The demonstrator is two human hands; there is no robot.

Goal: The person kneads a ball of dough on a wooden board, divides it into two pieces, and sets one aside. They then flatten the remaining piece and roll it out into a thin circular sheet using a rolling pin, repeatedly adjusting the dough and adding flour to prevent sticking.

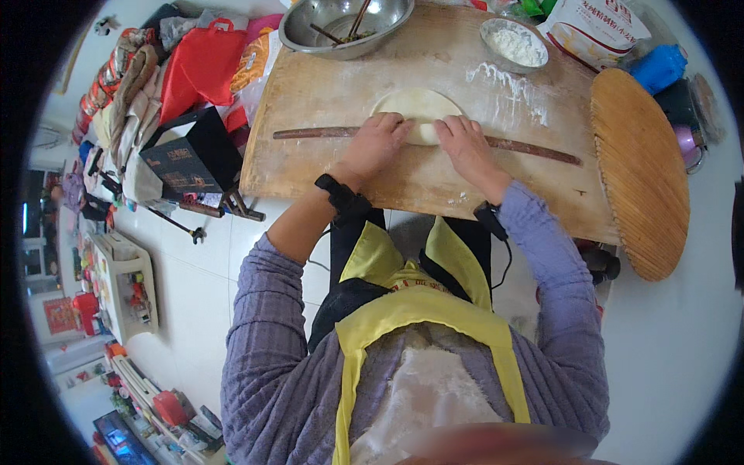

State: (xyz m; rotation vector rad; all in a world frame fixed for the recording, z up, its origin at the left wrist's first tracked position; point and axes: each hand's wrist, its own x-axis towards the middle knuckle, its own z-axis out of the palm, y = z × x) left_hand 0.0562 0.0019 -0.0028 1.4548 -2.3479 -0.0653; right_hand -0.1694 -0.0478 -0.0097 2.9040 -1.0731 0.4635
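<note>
A round sheet of pale dough (418,102) lies on the wooden board (325,168), its near edge wrapped round a long, thin, dark rolling pin (535,151). The pin runs crosswise over the board, both ends sticking out past the dough. My left hand (378,139) is closed over the pin just left of the wrapped part. On the other side, my right hand (465,142) curls over the pin, thumb and fingers touching the dough roll (427,134). Between the two hands a short length of that roll shows.
A steel bowl (349,46) with chopsticks stands at the far left of the board. Farther right is a bowl of white flour (515,46), with loose flour streaks near it. A ridged oval wooden board (642,174) overlaps the right edge. A black box (192,154) stands left.
</note>
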